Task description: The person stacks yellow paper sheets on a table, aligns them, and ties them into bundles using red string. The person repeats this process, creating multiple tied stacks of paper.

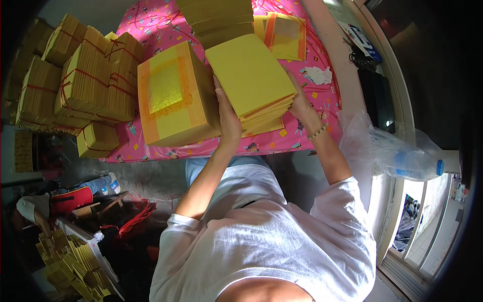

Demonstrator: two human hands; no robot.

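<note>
1. Stack (pixel 250 75) of yellow paper stands tilted between the 2 hands, above the near part of the pink-covered counter (pixel 297 143), just right of a block (pixel 173 95) with a gold patch and orange border.
2. Left hand (pixel 229 120) presses the stack's left side, with its fingers reaching up between stack and block. Right hand (pixel 301 103) bears on the right side. Together they seem to pinch the paper, but I cannot tell whether each hand's fingers are spread or together.
3. Lower sheets fan out unevenly at the near edge; if the side pressure slackened, they could slide loose or drop.
4. Too hard a squeeze might bow the paper. A leftward swing could knock the block, since the left hand has little room there.
5. Behind, a pale yellow pile (pixel 219 22) is cut off by the top edge. Loose sheets (pixel 287 38) lie farther right, partly covered.
6. Hidden: the stack's underside, so whether it rests on anything is unclear. Tied bundles (pixel 85 80) at left overlap, and the person (pixel 35 209) at lower left is dim and partly cut off.
</note>
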